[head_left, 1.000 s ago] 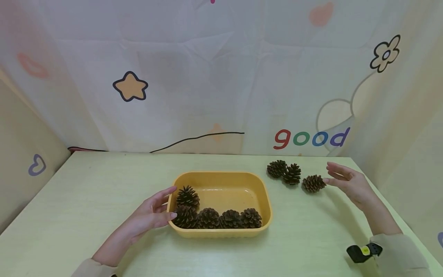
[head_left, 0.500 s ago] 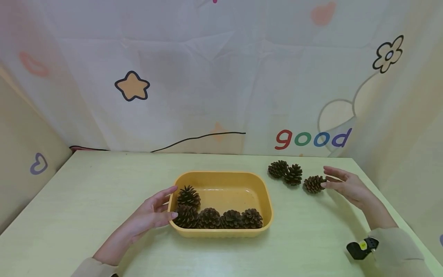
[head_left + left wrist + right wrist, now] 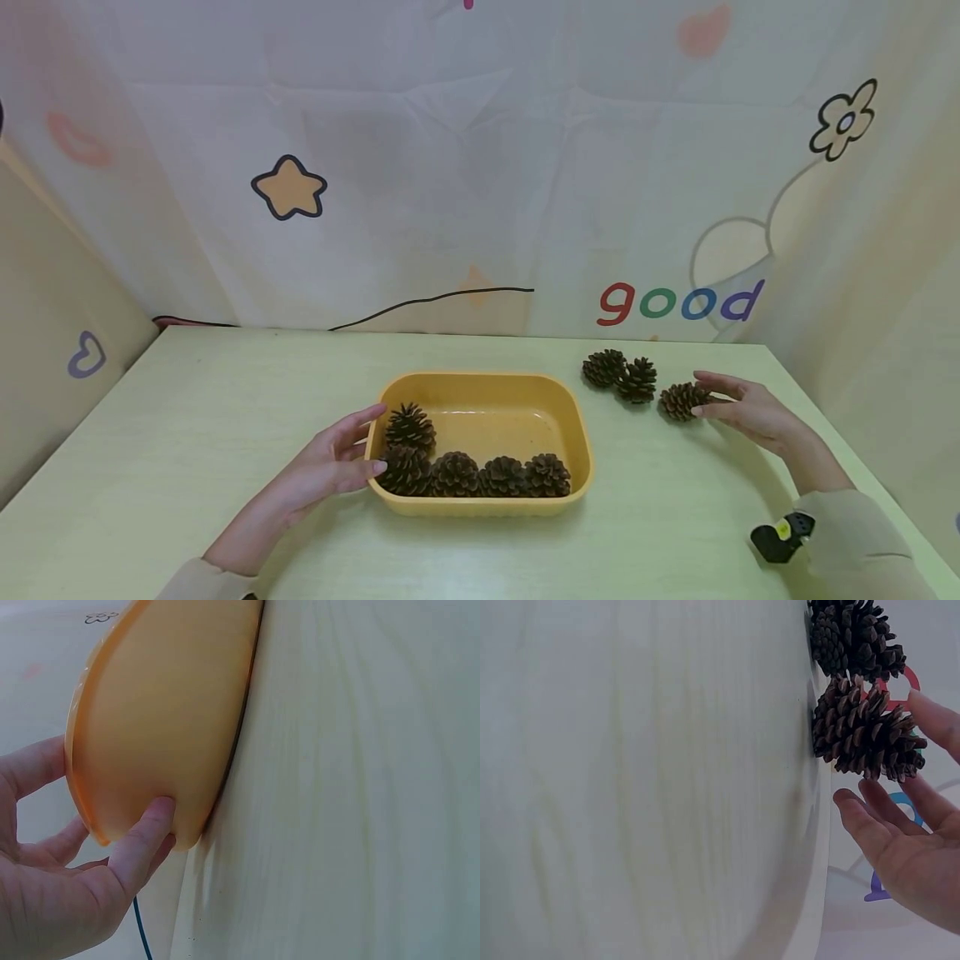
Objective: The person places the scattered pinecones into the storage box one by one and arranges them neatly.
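Note:
A yellow plastic tub [image 3: 480, 506] stands mid-table, with several brown pine cones [image 3: 454, 473] along its near wall and left end. My left hand [image 3: 330, 462] grips the left end. In the left wrist view its fingers and thumb spread across the outer wall of the tub [image 3: 165, 712]. On the right, my right hand [image 3: 753, 412] reaches round a single pine cone [image 3: 681, 402] lying on the table. The right wrist view shows that pine cone [image 3: 866, 731] between its spread, relaxed fingers, with a gap to the lower fingertips.
Two more pine cones [image 3: 619, 375] lie together, left of and behind the single one. A pale wood-grain table [image 3: 187, 417] carries everything. Behind it hangs a printed cloth [image 3: 450, 183], with another cloth side [image 3: 915, 333] close by the right arm.
My right hand has moved left and slightly lower, bringing its fingers from beside the single pine cone to around it. The left hand and the tub stay in place.

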A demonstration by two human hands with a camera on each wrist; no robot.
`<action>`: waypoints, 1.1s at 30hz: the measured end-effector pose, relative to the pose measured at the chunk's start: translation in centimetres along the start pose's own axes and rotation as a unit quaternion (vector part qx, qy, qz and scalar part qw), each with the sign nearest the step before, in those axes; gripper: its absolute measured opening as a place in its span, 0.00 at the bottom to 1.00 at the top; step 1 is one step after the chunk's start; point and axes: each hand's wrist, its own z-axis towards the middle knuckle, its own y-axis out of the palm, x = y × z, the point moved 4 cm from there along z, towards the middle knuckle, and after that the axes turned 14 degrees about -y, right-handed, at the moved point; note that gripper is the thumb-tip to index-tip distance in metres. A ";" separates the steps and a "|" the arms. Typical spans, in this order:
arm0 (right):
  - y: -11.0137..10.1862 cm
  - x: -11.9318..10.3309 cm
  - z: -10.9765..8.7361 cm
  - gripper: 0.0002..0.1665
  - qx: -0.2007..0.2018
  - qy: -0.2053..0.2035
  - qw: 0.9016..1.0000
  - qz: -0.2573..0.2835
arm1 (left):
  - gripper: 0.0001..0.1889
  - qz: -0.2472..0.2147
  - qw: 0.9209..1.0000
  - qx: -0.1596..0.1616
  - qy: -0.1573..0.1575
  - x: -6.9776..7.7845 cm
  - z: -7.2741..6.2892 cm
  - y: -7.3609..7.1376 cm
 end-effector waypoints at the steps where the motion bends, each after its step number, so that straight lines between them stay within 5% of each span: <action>1: 0.0 0.0 0.0 0.46 0.000 -0.001 1.000 0.001 | 0.42 0.001 1.000 0.000 0.001 0.0 0.0 0.0; 33: 0.5 0.6 0.8 0.42 0.002 0.000 1.000 -0.006 | 0.42 0.002 1.000 -0.002 0.002 0.1 -0.1 0.0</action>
